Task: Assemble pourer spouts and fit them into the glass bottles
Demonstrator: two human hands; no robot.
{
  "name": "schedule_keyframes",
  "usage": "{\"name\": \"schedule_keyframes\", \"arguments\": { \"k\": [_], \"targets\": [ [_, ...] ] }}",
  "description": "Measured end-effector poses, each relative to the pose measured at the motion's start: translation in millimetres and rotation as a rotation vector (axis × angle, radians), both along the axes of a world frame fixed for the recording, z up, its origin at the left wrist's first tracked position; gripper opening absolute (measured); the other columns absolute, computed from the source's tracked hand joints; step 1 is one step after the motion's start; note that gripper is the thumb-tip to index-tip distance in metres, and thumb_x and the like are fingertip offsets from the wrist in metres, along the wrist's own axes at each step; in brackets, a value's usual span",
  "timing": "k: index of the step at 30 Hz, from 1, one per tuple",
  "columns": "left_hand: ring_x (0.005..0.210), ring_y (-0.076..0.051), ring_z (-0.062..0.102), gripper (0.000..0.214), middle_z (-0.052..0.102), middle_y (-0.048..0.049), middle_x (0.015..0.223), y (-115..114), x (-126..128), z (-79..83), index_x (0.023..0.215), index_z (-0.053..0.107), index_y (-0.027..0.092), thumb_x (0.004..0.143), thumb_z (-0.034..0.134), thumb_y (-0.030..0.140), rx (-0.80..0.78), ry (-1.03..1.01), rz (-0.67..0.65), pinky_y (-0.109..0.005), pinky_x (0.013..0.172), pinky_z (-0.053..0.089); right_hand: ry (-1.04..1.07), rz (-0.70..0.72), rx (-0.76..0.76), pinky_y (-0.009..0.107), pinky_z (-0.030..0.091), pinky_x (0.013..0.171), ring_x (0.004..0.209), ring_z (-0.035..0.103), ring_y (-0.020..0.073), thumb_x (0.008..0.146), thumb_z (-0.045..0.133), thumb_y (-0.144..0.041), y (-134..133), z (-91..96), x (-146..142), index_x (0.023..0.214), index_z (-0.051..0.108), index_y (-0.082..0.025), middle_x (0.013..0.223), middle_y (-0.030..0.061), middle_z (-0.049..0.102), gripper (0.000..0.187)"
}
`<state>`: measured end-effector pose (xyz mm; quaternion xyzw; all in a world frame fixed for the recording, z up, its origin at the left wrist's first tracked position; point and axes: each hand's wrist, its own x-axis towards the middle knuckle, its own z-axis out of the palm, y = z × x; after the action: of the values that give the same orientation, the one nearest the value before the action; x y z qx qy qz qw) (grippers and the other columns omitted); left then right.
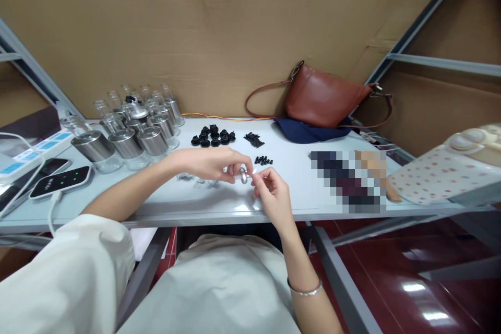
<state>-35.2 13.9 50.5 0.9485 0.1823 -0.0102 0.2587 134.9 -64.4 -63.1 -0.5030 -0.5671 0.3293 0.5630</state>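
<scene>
My left hand [215, 163] reaches in over the table's front part, fingers closed on a small round metal piece [243, 176] with a shiny rim. Right beside it, my right hand [272, 190] pinches a small pale piece [254, 171] at its fingertips. Whether the two pieces are joined, I cannot tell. Several shiny metal or clear parts [199, 180] lie below my left hand, partly hidden by it. Beyond the hands are small black plugs [264, 160], flat black pieces [254, 139] and a group of round black stoppers [214, 136].
Several glass bottles with steel sleeves [124, 143] stand at the left, one with a metal-and-black top [138, 109]. A power strip [39, 151] and a white-edged device [62, 181] lie farther left. A brown handbag [324, 96] rests on dark blue cloth [301, 133]; a dotted bag [434, 172] stands right.
</scene>
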Motion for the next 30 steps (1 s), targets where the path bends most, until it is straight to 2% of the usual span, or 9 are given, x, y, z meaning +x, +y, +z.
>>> {"name": "schedule_keyframes", "arguments": {
  "k": [4, 6, 8, 11, 13, 17, 22, 26, 30],
  "targets": [
    [0.076, -0.013, 0.058, 0.025, 0.063, -0.0040, 0.088, -7.8, 5.9, -22.7, 0.102, 0.060, 0.017, 0.078, 0.056, 0.008, 0.078, -0.141, -0.014, -0.023, 0.069, 0.044, 0.175, -0.014, 0.052, 0.025, 0.044, 0.060, 0.055, 0.055, 0.0113, 0.085, 0.058, -0.039, 2.9, -0.8, 1.9, 0.071, 0.044, -0.022, 0.063, -0.0038, 0.056, 0.026],
    [0.074, -0.012, 0.058, 0.025, 0.062, -0.0048, 0.091, -16.9, 8.7, -44.3, 0.104, 0.059, 0.017, 0.081, 0.055, 0.011, 0.088, -0.289, 0.025, -0.024, 0.069, 0.045, 0.272, -0.009, 0.061, 0.025, 0.045, 0.061, 0.056, 0.056, 0.0111, 0.081, 0.062, -0.039, 4.4, -0.6, 2.7, 0.073, 0.043, -0.023, 0.064, -0.0041, 0.057, 0.027],
    [0.072, -0.012, 0.056, 0.024, 0.061, -0.0046, 0.091, -27.9, 10.0, -69.5, 0.108, 0.056, 0.018, 0.085, 0.051, 0.016, 0.104, -0.467, 0.138, -0.025, 0.070, 0.047, 0.339, 0.018, 0.043, 0.025, 0.045, 0.057, 0.054, 0.054, 0.0106, 0.077, 0.067, -0.039, 5.5, -0.4, 3.3, 0.076, 0.043, -0.023, 0.067, -0.0044, 0.058, 0.028],
    [0.057, -0.008, 0.049, 0.028, 0.055, 0.0006, 0.080, -41.5, 9.2, -100.4, 0.116, 0.049, 0.020, 0.088, 0.051, 0.024, -0.001, -0.607, 0.245, -0.021, 0.056, 0.043, 0.341, 0.058, 0.015, 0.023, 0.043, 0.055, 0.057, 0.053, 0.0110, 0.074, 0.069, -0.038, 5.5, -0.2, 3.9, 0.081, 0.048, -0.023, 0.069, -0.0037, 0.058, 0.027],
    [0.050, -0.006, 0.044, 0.032, 0.049, 0.0043, 0.074, -45.7, 8.2, -110.5, 0.118, 0.043, 0.020, 0.088, 0.053, 0.027, -0.100, -0.627, 0.276, -0.018, 0.047, 0.037, 0.306, 0.062, 0.016, 0.024, 0.044, 0.058, 0.061, 0.054, 0.0117, 0.074, 0.068, -0.037, 4.7, -0.1, 4.1, 0.081, 0.052, -0.022, 0.069, -0.0023, 0.059, 0.023],
    [0.048, -0.006, 0.039, 0.028, 0.041, 0.0088, 0.064, -44.4, 7.7, -110.0, 0.110, 0.040, 0.021, 0.088, 0.054, 0.030, -0.152, -0.620, 0.295, -0.018, 0.047, 0.032, 0.254, 0.057, 0.026, 0.026, 0.045, 0.063, 0.064, 0.056, 0.0132, 0.075, 0.067, -0.036, 3.6, 0.8, 4.1, 0.078, 0.055, -0.021, 0.070, -0.0006, 0.060, 0.020],
    [0.051, -0.007, 0.038, 0.016, 0.040, 0.0077, 0.063, -42.2, 9.2, -102.5, 0.098, 0.046, 0.019, 0.089, 0.052, 0.031, -0.155, -0.649, 0.357, -0.020, 0.051, 0.031, 0.240, 0.083, 0.037, 0.026, 0.047, 0.060, 0.062, 0.056, 0.0133, 0.075, 0.067, -0.037, 2.6, 3.1, 4.6, 0.077, 0.056, -0.021, 0.069, -0.0003, 0.060, 0.019],
    [0.052, -0.007, 0.038, 0.021, 0.041, 0.0070, 0.062, -43.1, 9.9, -101.7, 0.092, 0.048, 0.018, 0.088, 0.055, 0.038, -0.260, -0.714, 0.437, -0.021, 0.051, 0.032, 0.212, 0.147, 0.051, 0.029, 0.050, 0.065, 0.064, 0.060, 0.0148, 0.077, 0.066, -0.039, 0.0, 4.8, 6.2, 0.079, 0.060, -0.021, 0.072, 0.0010, 0.064, 0.019],
    [0.055, -0.008, 0.041, 0.022, 0.040, 0.0067, 0.063, -42.1, 9.5, -103.2, 0.094, 0.047, 0.019, 0.088, 0.055, 0.039, -0.289, -0.775, 0.441, -0.021, 0.054, 0.035, 0.206, 0.177, 0.072, 0.031, 0.052, 0.069, 0.071, 0.064, 0.0174, 0.075, 0.069, -0.038, -1.5, 5.7, 6.4, 0.082, 0.064, -0.022, 0.077, 0.0023, 0.068, 0.018]
  ]
}}
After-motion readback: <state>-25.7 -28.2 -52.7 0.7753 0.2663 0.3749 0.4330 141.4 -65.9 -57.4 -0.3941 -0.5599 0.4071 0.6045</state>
